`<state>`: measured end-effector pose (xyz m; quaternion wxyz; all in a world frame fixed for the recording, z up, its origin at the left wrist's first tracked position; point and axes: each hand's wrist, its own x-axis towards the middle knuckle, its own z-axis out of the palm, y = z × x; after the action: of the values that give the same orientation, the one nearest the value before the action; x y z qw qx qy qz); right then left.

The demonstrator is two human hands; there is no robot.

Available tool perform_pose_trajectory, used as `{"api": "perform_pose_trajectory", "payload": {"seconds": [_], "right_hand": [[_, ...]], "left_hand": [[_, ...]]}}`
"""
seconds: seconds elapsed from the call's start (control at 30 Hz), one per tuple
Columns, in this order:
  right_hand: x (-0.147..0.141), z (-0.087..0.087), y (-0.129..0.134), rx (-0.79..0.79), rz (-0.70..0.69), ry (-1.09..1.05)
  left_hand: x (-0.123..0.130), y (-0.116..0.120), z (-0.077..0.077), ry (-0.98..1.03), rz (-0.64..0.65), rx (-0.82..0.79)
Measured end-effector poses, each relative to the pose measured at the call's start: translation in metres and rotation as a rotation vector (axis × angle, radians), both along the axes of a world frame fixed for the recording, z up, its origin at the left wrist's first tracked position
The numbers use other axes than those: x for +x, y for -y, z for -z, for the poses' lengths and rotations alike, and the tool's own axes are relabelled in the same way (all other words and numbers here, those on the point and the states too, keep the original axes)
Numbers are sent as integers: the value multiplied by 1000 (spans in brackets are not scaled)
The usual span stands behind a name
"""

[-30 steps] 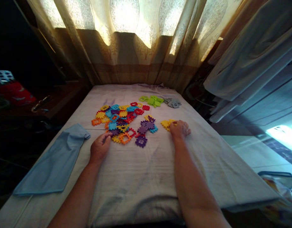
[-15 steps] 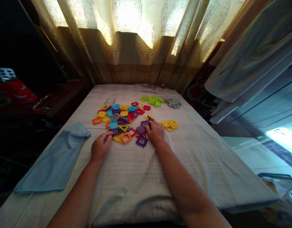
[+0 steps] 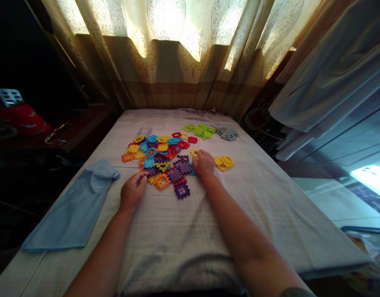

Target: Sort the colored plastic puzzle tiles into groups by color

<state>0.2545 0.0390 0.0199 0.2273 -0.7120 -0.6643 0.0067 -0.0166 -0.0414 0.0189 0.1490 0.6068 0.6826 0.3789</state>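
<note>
A mixed pile of interlocking plastic tiles [image 3: 162, 147] in red, yellow, blue, orange and purple lies on the cloth-covered surface. My right hand [image 3: 204, 164] is at the pile's right side, its fingers closed on the edge of a yellow tile [image 3: 194, 153]. Left of that hand lie purple tiles [image 3: 183, 167], with a purple window tile [image 3: 181, 190] nearest me. A bit of a blue tile [image 3: 192, 170] shows beside the palm. My left hand [image 3: 134, 189] rests at the pile's near left, fingers curled together against a dark purple tile [image 3: 152, 170]; whether they grip it is hidden.
Sorted apart are green tiles [image 3: 202, 131], grey tiles [image 3: 227, 134] and yellow tiles [image 3: 223, 162]. A light blue cloth [image 3: 72, 206] lies at left. A curtain [image 3: 177, 70] hangs behind the far edge; clothes [image 3: 316, 82] hang at right.
My right hand has left the purple tiles and closed at the yellow tile. The purple tiles have shifted left and nearer me. My left hand has barely moved.
</note>
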Motion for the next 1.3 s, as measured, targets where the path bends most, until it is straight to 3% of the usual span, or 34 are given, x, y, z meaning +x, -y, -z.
{"api": "perform_pose_trajectory", "payload": {"seconds": [0.23,0.6,0.8,1.3], "right_hand": [[6,-4,-14,-155,52,71],[21,-4,1,-86,51,114],[24,-6,-9,-159,-30,138],[22,-11,-11,-168,-26,171]], "left_hand": [[0,-2,2,9,6,13],[1,0,-1,-7,20,5],[0,-1,1,2,12,-1],[0,0,-1,0,13,-2]]}}
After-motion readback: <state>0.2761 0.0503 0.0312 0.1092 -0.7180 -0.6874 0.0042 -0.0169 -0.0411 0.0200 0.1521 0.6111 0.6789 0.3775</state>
